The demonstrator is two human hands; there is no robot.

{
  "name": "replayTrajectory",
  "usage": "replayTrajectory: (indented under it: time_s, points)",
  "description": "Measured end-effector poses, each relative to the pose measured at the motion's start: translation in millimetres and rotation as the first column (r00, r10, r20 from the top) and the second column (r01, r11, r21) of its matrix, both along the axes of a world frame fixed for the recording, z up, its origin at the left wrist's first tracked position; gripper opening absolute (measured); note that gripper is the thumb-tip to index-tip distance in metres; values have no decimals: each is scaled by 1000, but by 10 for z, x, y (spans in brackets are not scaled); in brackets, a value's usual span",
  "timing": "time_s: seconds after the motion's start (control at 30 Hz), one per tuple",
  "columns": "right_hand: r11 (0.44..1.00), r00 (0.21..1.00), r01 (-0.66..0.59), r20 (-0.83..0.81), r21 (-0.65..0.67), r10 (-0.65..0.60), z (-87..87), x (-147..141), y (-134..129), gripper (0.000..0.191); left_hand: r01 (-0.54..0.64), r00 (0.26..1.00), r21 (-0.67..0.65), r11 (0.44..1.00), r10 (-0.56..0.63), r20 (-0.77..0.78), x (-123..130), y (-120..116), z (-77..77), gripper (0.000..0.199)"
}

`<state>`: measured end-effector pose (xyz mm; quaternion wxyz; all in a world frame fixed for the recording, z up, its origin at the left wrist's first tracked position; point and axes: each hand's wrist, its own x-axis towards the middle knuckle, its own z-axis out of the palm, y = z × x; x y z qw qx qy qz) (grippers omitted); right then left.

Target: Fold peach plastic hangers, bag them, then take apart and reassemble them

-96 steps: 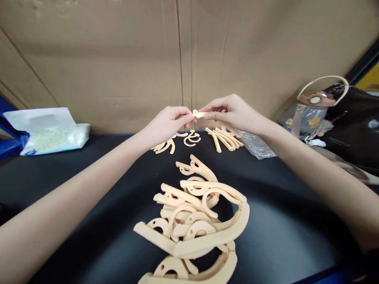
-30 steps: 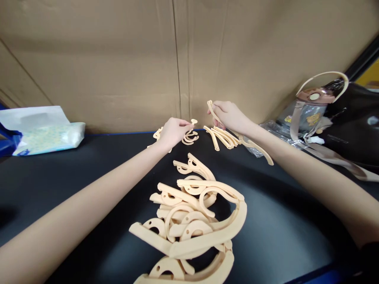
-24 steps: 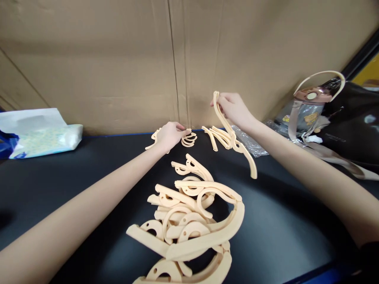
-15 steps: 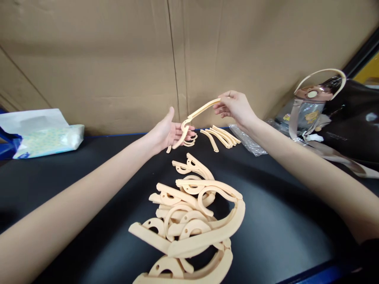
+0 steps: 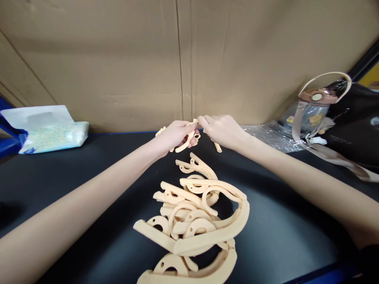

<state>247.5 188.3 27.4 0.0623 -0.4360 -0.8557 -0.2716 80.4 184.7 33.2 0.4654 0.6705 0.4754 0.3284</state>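
My left hand (image 5: 177,137) is closed round a cream plastic hanger piece (image 5: 186,145), whose curved end hangs below the fingers. Touching or almost touching it, my right hand (image 5: 222,130) is bent with its back to the camera; its fingertips meet at the upper end of the piece, and what they grip is hidden. Behind my right hand the end of a loose cream strip (image 5: 218,147) shows on the black table (image 5: 284,221). Nearer the camera lies a heap of folded cream hangers (image 5: 207,236) with hooks and curved arms.
A tissue pack (image 5: 56,134) lies at the left. On the right are clear plastic wrapping (image 5: 269,136), a bottle with a handle and strap (image 5: 318,106), and a black bag (image 5: 358,126). A cardboard wall (image 5: 118,71) stands behind the table.
My left hand has closed round the hanger piece. My right hand has come down and inward to my left hand, now covering most of the loose strips. The view has shifted slightly.
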Motion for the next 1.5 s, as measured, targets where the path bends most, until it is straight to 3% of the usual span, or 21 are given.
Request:
replayTrajectory:
  time_s: [0.13,0.23,0.33,0.5,0.6,0.67,0.8,0.93,1.07,1.2,1.5]
  points:
    - [998,998,58,-21,-37,-59,-13,-26,20,31,-60,987,136,989,79,-139,71,-56,-15,32]
    - [973,986,85,-121,-213,-112,32,30,103,23,-103,947,316,943,190,-260,110,-123,-29,30]
    - [922,952,182,-172,-343,-252,76,170,232,23,-93,896,448,889,271,-351,73,-129,9,27]
    - [892,889,344,-204,-294,-410,-48,317,392,42,-90,831,459,884,320,-455,-246,172,60,29]
    - [888,888,356,-190,-289,-418,-183,273,410,41,-137,796,435,890,360,-486,-469,403,-34,21]
    - [890,894,357,-173,-284,-414,-257,230,404,39,-164,764,431,887,391,-513,-559,499,-136,27]
    - [895,902,361,-147,-260,-407,-338,194,388,40,-145,668,455,879,426,-610,-587,509,-276,31]
    - [903,906,355,-148,-243,-397,-328,211,387,50,-113,554,503,857,474,-684,-566,420,-183,50]
    - [882,905,359,-116,-303,-409,-269,242,390,46,-74,487,344,936,335,-807,-589,372,8,83]
    - [865,905,361,-92,-348,-415,-196,295,389,41,-50,432,166,985,171,-885,-551,316,63,111]
    - [869,910,361,-79,-338,-408,-63,308,329,31,-15,414,138,990,132,-901,-503,256,106,104]
